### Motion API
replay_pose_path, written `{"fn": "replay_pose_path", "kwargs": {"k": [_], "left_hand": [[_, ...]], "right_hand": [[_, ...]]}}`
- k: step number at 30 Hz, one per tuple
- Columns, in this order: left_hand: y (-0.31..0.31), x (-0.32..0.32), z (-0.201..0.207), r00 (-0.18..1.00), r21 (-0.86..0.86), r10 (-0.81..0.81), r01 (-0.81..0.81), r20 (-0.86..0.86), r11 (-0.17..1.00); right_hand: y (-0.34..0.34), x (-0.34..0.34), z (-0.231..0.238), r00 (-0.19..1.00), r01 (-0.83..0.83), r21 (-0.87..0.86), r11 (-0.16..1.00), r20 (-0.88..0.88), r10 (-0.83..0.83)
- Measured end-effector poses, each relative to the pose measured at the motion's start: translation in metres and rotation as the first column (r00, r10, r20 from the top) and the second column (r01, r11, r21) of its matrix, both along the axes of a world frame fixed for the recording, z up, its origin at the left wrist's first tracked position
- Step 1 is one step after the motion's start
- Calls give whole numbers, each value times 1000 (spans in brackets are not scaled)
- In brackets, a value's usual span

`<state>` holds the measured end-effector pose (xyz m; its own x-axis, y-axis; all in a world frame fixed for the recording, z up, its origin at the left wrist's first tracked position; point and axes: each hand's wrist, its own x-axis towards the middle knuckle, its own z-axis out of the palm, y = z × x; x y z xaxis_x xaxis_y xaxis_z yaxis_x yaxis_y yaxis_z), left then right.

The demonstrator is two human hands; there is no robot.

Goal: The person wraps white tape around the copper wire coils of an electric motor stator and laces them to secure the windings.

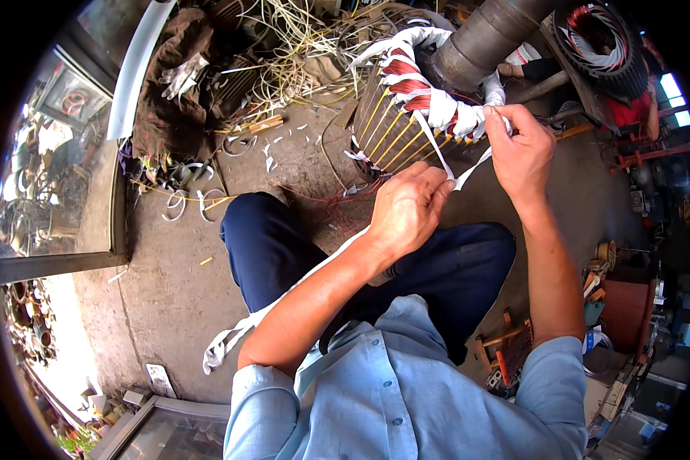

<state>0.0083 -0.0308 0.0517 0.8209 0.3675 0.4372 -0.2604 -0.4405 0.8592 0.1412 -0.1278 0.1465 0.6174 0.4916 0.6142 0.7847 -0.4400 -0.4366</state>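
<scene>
A motor stator with a ridged grey body and yellow strips down its slots stands in front of me. Its red copper end winding is partly wrapped in white cloth tape. My left hand is closed on a white tape strip just in front of the stator; a long tape tail trails past my left forearm. At the winding's right edge, my right hand has thumb and forefinger pinched on the tape. A slack loop of tape hangs between both hands.
A thick metal pipe rises from the stator's middle. Loose wires and scraps pile up beyond, left of it. Another wound stator lies at the far right. A glass-paned frame stands at left; tools lie right of my knee.
</scene>
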Motion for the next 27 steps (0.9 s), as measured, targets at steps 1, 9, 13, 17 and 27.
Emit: {"fn": "replay_pose_path", "kwargs": {"k": [1, 9, 13, 17, 27], "left_hand": [[0, 0, 0, 1000, -7, 1, -1, -1, 1000], [-5, 2, -10, 997, -43, -38, 35, -61, 998], [15, -6, -34, 870, -737, -285, -123, -403, 665], [44, 10, -90, 950, -209, 224, -269, -217, 940], [69, 45, -31, 972, 275, 196, -226, 132, 935]], "right_hand": [[0, 2, 0, 1000, 7, -10, 1000, -8, -8], [16, 52, 7, 975, 27, -262, 965, -205, -83], [31, 69, -5, 978, -13, -412, 911, -193, -74], [47, 58, -3, 997, 2, -530, 848, -68, -45], [54, 58, -3, 989, 17, -576, 817, -108, -97]]}}
